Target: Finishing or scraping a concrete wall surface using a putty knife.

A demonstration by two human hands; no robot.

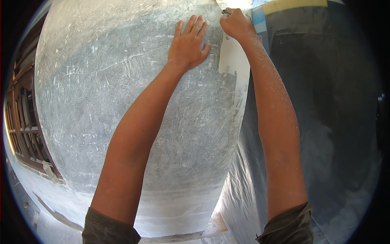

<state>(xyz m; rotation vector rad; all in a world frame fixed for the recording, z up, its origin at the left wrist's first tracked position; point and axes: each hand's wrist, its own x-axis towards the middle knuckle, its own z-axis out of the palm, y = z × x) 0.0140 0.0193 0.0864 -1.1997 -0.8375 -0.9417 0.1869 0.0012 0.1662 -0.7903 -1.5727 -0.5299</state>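
My left hand rests with fingers spread on the mottled grey plaster wall, near its top right. My right hand is closed around a small metal tool, probably a scraper, at the wall's right edge; most of the tool is hidden by my fingers and the frame's top. Below that hand runs a pale, smoother vertical strip along the edge, with ragged grey patches lower down. Pale dust speckles my right forearm.
At the far left is a brown wooden window frame with a small pale object at its foot. On the right hangs dark sheeting with yellow and blue bands on top, and crinkled plastic reaches down beside the wall's lower edge.
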